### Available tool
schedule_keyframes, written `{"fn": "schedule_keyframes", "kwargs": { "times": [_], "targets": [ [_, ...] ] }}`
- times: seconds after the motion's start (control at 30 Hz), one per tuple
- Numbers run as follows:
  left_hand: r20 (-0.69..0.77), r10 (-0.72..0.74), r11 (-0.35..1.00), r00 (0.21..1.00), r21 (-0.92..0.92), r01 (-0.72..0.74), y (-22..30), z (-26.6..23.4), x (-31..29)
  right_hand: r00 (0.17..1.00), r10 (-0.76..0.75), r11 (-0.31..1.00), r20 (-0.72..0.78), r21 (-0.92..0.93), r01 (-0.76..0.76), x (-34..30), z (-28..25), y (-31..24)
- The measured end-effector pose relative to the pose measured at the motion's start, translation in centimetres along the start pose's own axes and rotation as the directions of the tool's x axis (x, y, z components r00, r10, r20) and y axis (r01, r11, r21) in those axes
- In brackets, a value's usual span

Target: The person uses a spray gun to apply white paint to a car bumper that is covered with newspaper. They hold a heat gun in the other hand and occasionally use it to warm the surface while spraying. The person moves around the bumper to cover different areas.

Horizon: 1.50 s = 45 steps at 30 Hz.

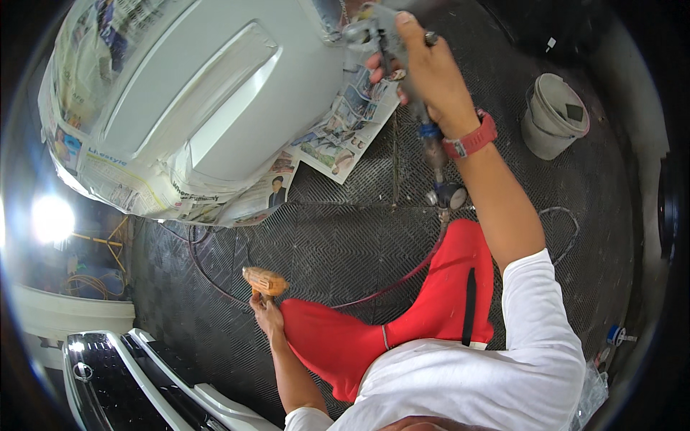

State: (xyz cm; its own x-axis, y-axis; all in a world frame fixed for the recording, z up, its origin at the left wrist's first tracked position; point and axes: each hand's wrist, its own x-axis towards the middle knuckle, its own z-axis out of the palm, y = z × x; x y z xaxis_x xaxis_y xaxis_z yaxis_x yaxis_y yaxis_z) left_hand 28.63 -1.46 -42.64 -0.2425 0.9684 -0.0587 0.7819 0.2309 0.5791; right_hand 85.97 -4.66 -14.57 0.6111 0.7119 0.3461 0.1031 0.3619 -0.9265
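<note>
My right hand (435, 82) is wrapped round the grip of a spray gun (384, 43), held up beside the right edge of a light grey car panel (295, 100). Below the grip hang a small pressure gauge (453, 196) and a dark red air hose (424, 264). Newspaper (345, 136) and clear plastic mask the panel's edges, and a strip of covering lies along its long recess. Low on the left, by my knee, my left hand (267, 316) is closed round the handle of an orange heat gun (264, 281), whose nozzle points left.
A grey-white bucket (550, 122) stands on the ridged black floor (316, 251) at the right. At lower left lies a black car part with white trim (108, 381). A bright lamp (52, 220) shines at far left. The hose loops across the floor.
</note>
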Motion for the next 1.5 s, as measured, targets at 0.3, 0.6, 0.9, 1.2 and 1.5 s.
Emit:
{"fn": "schedule_keyframes", "kwargs": {
  "times": [0.3, 0.6, 0.9, 1.2, 1.5],
  "targets": [
    [0.006, -0.02, 1.0, 1.0, -0.002, 0.02, 0.2, 0.9, 0.9, 0.994, -0.11, 0.992, -0.007, -0.065, 0.109, -0.1, 1.6, -4.3],
    [0.011, 0.061, 0.998, 0.998, -0.034, -0.061, 1.2, 2.7, 2.1, 0.995, -0.06, 0.996, 0.079, -0.055, 0.065, 1.3, 3.2, -6.6],
    [0.158, 0.065, 0.997, 0.985, 0.037, -0.072, 4.5, -2.9, -1.5, 0.995, 0.032, 0.988, -0.095, -0.149, -0.046, 5.6, 2.6, -11.3],
    [0.45, -0.059, 0.971, 0.891, 0.235, -0.055, 10.7, -17.4, -8.8, 0.904, 0.388, 0.921, 0.182, -0.121, -0.371, 1.9, 6.5, -20.8],
    [0.606, 0.148, 0.874, 0.781, 0.289, -0.39, 19.0, -33.6, -15.1, 0.914, 0.39, 0.894, -0.109, -0.192, -0.404, 11.5, 4.5, -27.4]
  ]
}}
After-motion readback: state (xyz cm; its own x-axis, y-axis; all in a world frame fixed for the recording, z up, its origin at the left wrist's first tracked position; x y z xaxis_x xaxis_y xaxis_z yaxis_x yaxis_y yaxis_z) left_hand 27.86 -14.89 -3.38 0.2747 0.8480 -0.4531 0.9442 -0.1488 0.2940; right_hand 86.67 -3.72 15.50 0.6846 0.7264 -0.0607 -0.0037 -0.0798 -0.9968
